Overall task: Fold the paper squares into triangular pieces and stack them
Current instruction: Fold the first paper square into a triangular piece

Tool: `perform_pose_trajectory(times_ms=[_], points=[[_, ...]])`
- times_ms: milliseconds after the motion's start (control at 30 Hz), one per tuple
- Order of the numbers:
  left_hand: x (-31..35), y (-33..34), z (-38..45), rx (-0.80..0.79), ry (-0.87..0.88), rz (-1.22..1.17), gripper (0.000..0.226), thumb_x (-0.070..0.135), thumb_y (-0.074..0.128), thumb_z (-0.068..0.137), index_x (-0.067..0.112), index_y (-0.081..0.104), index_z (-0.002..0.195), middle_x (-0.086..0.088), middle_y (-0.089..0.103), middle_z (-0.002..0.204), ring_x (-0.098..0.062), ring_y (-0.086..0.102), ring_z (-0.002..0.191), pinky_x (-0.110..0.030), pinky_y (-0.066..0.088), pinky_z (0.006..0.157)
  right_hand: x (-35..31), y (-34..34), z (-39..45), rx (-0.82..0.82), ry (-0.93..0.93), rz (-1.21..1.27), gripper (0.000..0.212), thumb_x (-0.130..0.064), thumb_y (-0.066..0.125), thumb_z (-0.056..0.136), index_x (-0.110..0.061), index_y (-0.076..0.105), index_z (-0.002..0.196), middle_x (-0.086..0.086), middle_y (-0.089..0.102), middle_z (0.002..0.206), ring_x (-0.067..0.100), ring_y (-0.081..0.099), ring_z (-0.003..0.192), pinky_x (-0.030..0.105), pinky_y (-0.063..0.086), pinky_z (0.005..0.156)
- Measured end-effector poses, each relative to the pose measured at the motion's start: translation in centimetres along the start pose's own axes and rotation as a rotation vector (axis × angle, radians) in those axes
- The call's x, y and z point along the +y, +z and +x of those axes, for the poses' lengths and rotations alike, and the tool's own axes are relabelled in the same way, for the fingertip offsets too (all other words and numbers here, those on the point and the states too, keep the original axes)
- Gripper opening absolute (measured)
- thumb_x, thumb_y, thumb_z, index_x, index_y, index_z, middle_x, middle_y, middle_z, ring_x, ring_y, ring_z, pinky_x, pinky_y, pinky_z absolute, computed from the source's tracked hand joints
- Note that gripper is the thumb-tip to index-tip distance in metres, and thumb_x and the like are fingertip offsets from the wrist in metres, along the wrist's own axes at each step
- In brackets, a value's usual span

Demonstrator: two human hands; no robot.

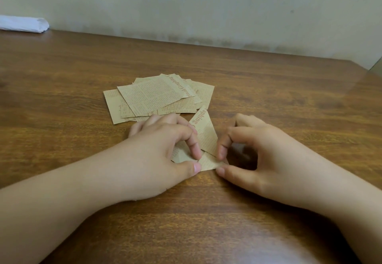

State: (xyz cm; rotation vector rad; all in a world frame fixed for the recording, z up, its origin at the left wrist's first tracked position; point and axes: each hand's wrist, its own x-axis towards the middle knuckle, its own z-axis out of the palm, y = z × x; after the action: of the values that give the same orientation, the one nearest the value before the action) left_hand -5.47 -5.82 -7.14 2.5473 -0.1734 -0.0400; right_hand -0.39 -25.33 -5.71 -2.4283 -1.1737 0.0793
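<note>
Head view. Brown wood-grain tabletop [268, 90], pale wall behind it. Both bare forearms reach in from the near edge.

Folded paper [205, 137], tan with newspaper-style print, lies flat on the tabletop between the two hands. It shows a triangular upper part pointing away and a smaller flap at its near corner, with a fold seam between them.

Left hand [165, 150]: thumb and forefinger closed together on the near-left part of the folded paper, grip clamped on it, other fingers curled over its left side.

Right hand [254, 152]: forefinger tip presses the paper's right edge, thumb tip touches the near corner flap; grip pinched on that corner, the remaining fingers curled above the tabletop.

Loose pile of paper squares [157, 96], same printed tan sheet, lies just beyond the hands, overlapping and fanned, unfolded.

Far left corner: a white crumpled bundle [22, 24] against the wall; what it is cannot be told. No containers visible.
</note>
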Motion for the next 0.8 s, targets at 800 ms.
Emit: perform_pose_trajectory(times_ms=[800], points=[[-1.1, -1.7, 0.4, 0.004, 0.324, 0.249, 0.044, 0.065, 0.037, 0.063, 0.044, 0.052, 0.099, 0.028, 0.053, 0.108, 0.013, 0.04, 0.114, -0.03, -0.001, 0.117, 1.3, 0.6, 0.5, 0.154, -0.389, -0.508, 0.033, -0.027, 0.046, 0.09, -0.01, 0.071, 0.076, 0.004, 0.07, 0.08, 0.03, 0.064, 0.057, 0.036, 0.054, 0.054]])
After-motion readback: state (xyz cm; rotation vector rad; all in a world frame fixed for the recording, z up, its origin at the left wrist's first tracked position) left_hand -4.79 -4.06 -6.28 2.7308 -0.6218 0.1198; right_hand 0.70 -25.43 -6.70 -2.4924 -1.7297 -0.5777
